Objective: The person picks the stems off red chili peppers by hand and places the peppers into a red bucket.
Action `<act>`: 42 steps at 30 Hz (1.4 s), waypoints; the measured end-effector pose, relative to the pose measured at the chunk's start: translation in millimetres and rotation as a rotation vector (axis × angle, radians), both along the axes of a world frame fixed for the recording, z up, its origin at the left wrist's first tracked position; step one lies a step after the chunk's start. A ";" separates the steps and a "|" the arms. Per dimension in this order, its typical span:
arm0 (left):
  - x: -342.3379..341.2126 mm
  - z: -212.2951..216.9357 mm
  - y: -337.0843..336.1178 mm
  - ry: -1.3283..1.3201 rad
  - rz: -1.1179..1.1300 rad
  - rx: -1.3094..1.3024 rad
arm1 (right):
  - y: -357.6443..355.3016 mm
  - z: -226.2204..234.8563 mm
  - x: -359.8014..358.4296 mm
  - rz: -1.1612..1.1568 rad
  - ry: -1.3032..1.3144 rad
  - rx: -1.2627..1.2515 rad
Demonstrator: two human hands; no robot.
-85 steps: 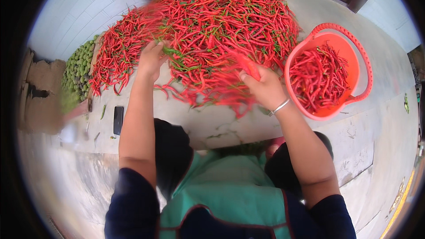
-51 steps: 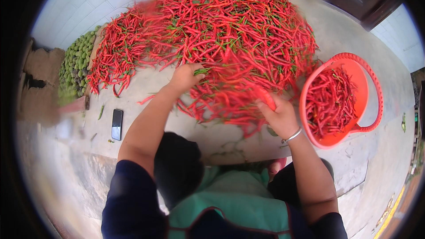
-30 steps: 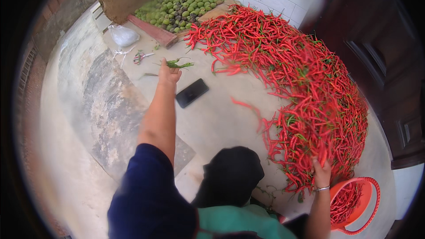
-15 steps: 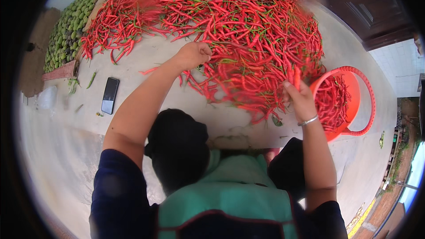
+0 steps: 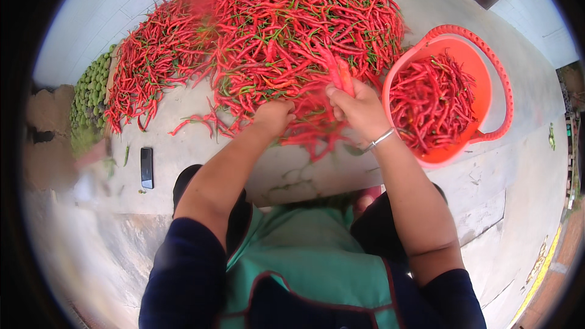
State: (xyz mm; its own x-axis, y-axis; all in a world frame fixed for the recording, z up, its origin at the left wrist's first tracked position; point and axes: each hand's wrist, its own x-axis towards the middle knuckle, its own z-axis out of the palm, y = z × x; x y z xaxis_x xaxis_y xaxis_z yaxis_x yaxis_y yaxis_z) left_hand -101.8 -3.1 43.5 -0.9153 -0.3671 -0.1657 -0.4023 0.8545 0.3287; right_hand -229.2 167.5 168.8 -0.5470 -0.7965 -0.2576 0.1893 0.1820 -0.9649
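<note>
Red chilli peppers (image 5: 268, 42) lie in a broad heap on the concrete floor (image 5: 524, 219), just beyond both hands. The left hand (image 5: 274, 117) is curled shut over a few chillies at the heap's near edge. The right hand (image 5: 359, 108), a thin bangle on its wrist, is clamped on one chilli that sticks up past its fingers. Just to the right of that hand stands an orange plastic basket (image 5: 496, 79) with a looped handle, part full of more red chillies. Well off to the left of the left hand a dark phone (image 5: 147, 167) lies flat on the floor, and farther left a pile of green fruit (image 5: 88, 94) shows dimly.

The chillies look light, slender and bendy, with smooth skin that may slip. The green stalk end seems the surest place to pinch one, since a hard squeeze on the body could bruise or snap it.

The held chilli is blurred, so how the fingers sit on it cannot be made out. The heap's far edge is cut off at the top.
</note>
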 end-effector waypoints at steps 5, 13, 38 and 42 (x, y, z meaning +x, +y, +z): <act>-2.0 65.9 -7.3 0.311 0.341 0.642 | 5.6 -7.3 -2.0 -0.107 -0.139 -0.097; 30.0 111.4 36.7 0.726 0.580 1.573 | -3.4 -11.2 45.9 0.100 0.092 0.001; 33.5 105.0 57.0 0.512 -0.216 0.449 | 12.1 -25.4 41.7 0.077 0.051 0.023; 24.8 109.4 75.8 0.607 -0.294 0.413 | 36.7 -21.5 37.9 -0.057 -0.382 -0.016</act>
